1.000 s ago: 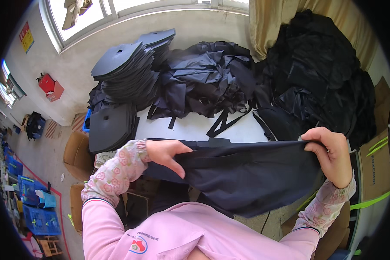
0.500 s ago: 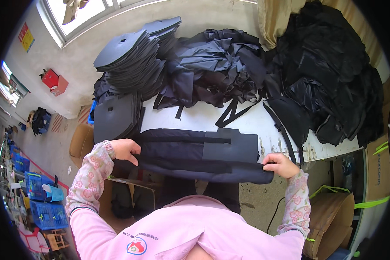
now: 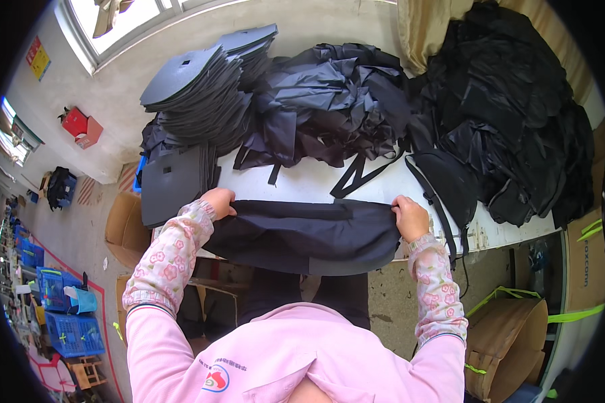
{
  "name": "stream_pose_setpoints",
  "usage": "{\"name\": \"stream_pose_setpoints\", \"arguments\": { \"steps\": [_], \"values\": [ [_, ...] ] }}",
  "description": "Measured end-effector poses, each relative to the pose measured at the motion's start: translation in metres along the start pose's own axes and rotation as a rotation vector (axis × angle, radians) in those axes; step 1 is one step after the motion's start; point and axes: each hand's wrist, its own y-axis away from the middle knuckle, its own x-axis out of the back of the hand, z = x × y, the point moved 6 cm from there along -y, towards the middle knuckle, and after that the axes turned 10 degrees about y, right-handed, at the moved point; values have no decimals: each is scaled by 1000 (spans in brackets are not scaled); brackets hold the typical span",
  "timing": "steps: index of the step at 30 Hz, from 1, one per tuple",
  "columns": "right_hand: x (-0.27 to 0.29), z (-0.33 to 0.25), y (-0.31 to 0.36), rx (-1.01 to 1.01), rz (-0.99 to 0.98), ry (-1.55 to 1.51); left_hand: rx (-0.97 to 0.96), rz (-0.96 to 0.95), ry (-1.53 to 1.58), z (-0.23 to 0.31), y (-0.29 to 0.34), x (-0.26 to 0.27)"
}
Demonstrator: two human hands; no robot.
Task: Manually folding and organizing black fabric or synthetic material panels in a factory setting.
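A wide piece of black fabric (image 3: pixel 296 232) lies along the near edge of the white table (image 3: pixel 292 183), its lower part hanging over the edge. My left hand (image 3: pixel 218 203) pinches its far left corner between thumb and fingers. At the far right corner, my right hand (image 3: pixel 411 218) grips the same edge, thumb inward. The far edge is drawn fairly straight between the two hands. Whatever lies beneath the fabric is hidden. A black pouch with a strap (image 3: pixel 447 181) rests just beyond my right hand.
Dark grey panels (image 3: pixel 202 94) are stacked at the back left, with more panels (image 3: pixel 171 185) in front. Heaped black fabric (image 3: pixel 336 101) fills the back middle, and a taller black pile (image 3: pixel 511 107) the right. Cardboard boxes (image 3: pixel 507 339) stand below the table.
Both hands have moved away from my body and closer together, bringing the fabric's near edge over to the far side. The grey panel and strap that showed are now covered.
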Motion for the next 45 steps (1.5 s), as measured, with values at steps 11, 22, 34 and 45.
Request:
{"name": "stream_pose_setpoints", "arguments": {
  "steps": [11,22,34,45],
  "values": [
    [42,10,37,-26,-767,-862,-121,-1000,642,16,103,9],
    [1,22,18,-113,-283,-173,-91,4,47,-6,9,-7],
    [-53,-116,59,532,-425,73,0,99,-28,6,16,11],
    [-43,-119,40,558,-638,86,-32,199,387,-33,100,89]
  ]
}}
